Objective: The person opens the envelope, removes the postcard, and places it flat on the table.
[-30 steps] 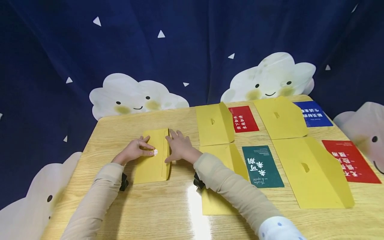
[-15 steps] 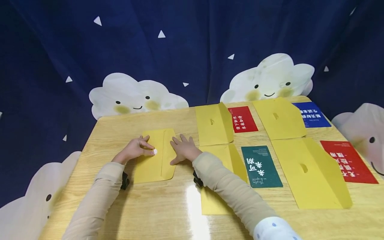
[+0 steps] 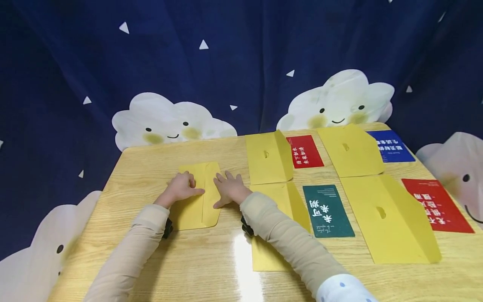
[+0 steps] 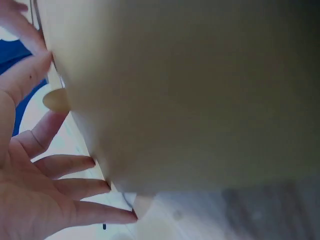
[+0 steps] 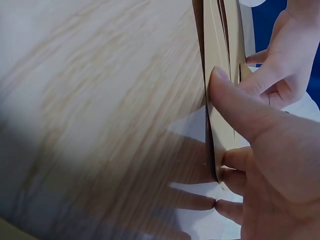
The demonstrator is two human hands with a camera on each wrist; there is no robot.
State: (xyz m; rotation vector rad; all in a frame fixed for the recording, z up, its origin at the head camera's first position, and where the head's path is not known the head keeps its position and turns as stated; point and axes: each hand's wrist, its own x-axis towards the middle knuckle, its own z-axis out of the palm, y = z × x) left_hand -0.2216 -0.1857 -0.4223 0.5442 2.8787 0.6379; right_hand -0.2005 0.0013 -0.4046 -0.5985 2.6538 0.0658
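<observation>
A yellow envelope (image 3: 188,214) lies between the hands, its tapered flap (image 3: 212,213) on the right side. My left hand (image 3: 181,188) rests over the middle of the envelope, thumb reaching to the flap's crease. In the left wrist view its fingertips touch the paper, and a small rounded tab (image 4: 56,100) stands up between thumb and index finger. No thing shows gripped in that hand. My right hand (image 3: 231,189) has its fingers spread at the flap's outer edge; in the right wrist view the thumb (image 5: 220,80) presses on the paper edge.
Several yellow envelopes with flaps lie to the right, one (image 3: 266,161) near the right hand. Red (image 3: 305,153), green (image 3: 327,212) and blue (image 3: 392,147) cards lie beside them, and another red card (image 3: 437,205) at far right. The right forearm crosses over an envelope (image 3: 269,256).
The flap has come down to the right and lies flatter, the right hand moving out with it. The left hand let go of the slot's small white spot, slid right, and now covers it.
</observation>
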